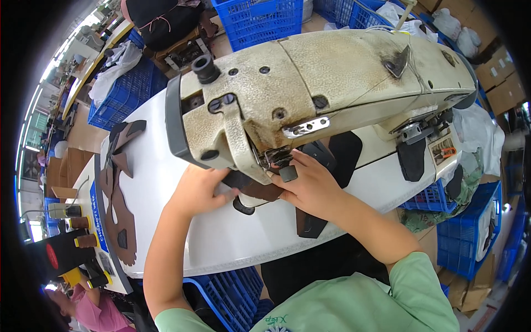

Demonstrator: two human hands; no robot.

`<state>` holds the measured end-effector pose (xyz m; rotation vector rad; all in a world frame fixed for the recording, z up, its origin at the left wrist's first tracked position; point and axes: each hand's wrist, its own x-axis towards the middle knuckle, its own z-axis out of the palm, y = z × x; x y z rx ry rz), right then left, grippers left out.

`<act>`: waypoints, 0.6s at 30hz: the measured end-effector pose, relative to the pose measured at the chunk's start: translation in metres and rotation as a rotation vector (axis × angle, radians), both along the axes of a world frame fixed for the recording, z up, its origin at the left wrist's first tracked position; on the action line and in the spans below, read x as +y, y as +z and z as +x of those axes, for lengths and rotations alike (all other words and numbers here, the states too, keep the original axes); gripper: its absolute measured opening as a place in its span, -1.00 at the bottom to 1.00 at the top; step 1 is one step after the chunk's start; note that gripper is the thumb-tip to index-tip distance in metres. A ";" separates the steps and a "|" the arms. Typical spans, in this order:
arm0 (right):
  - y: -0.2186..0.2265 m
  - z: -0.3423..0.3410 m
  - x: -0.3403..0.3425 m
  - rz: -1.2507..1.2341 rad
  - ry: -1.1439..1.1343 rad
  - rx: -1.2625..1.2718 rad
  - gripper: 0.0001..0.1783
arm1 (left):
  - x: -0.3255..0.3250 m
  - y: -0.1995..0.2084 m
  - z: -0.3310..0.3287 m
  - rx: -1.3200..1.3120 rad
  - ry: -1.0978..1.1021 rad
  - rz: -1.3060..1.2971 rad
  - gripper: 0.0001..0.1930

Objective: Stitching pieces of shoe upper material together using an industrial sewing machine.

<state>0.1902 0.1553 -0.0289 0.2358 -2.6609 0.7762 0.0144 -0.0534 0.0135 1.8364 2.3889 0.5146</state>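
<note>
A worn cream sewing machine (249, 72) reaches across the white table in front of me. Under its needle area lies a brown leather-like piece (264, 191) with a darker part toward the left. My left hand (206, 191) grips its left side, thumb stretched to the right, the other fingers partly hidden by the machine head. On its right side my right hand (306, 185) has closed its fingers close to the presser foot. The needle tip is hidden. A black and brown piece (311, 224) shows below my right hand, and black pieces (344, 157) lie beyond it.
More brown and black cut pieces (119, 213) lie at the table's left. Thread spools (83, 232) stand past that edge. Blue crates (257, 22) surround the table, one (229, 293) below its front edge. A person in pink (99, 310) is at the lower left.
</note>
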 end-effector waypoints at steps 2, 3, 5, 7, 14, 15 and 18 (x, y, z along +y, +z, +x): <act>0.001 -0.001 0.006 0.012 0.016 0.054 -0.75 | 0.001 0.005 0.004 -0.087 -0.035 -0.124 -0.55; 0.001 -0.003 0.010 0.011 0.012 0.056 -0.75 | 0.000 0.002 0.003 -0.060 -0.035 -0.125 -0.53; 0.001 -0.007 0.020 -0.062 0.116 0.059 -0.76 | 0.001 -0.001 0.002 -0.083 -0.010 -0.212 -0.52; 0.002 -0.011 0.027 -0.068 0.149 0.062 -0.76 | 0.001 -0.005 0.003 -0.100 0.009 -0.301 -0.52; 0.000 -0.017 0.044 -0.099 0.302 0.041 -0.71 | 0.008 -0.017 -0.001 0.323 -0.158 0.032 -0.63; 0.001 -0.017 0.045 -0.101 0.301 0.044 -0.71 | 0.008 -0.023 0.001 0.314 -0.084 0.013 -0.63; 0.009 -0.017 0.046 -0.041 0.327 0.033 -0.71 | 0.000 -0.025 0.002 0.366 -0.039 -0.172 -0.61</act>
